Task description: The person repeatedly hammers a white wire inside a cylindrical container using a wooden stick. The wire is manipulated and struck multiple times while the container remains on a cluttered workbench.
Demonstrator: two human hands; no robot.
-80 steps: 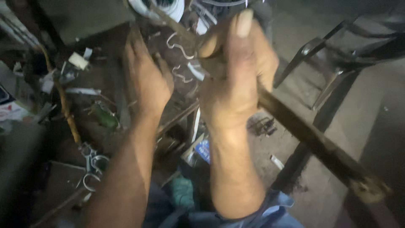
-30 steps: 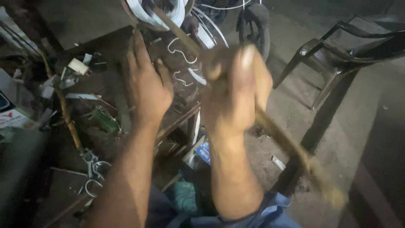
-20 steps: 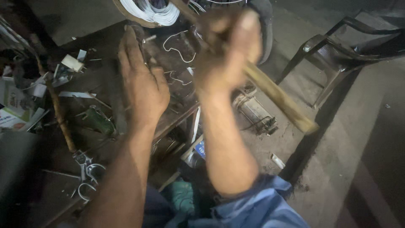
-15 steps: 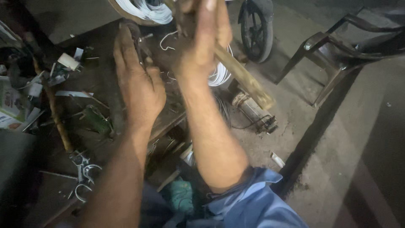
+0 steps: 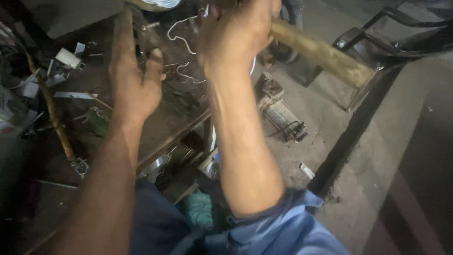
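My right hand [image 5: 238,35] is clenched around a wooden handle [image 5: 321,54] that sticks out to the right and down; the tool's head is out of view past the top edge. My left hand [image 5: 134,82] rests flat, fingers together, on a dark workbench [image 5: 174,120], pressing on something hidden under the fingers. Bent white wire pieces [image 5: 181,38] lie on the bench just beyond both hands.
The workbench's left part is littered with paper scraps [image 5: 68,57], a wooden stick [image 5: 52,113] and small metal parts. A small motor-like device [image 5: 283,113] lies on the concrete floor to the right. A dark plastic chair [image 5: 401,33] stands at the upper right.
My right hand has swung the handle forward and up toward the bench, so the long handle now shows only its rear end. My left hand stays pressed on the bench.
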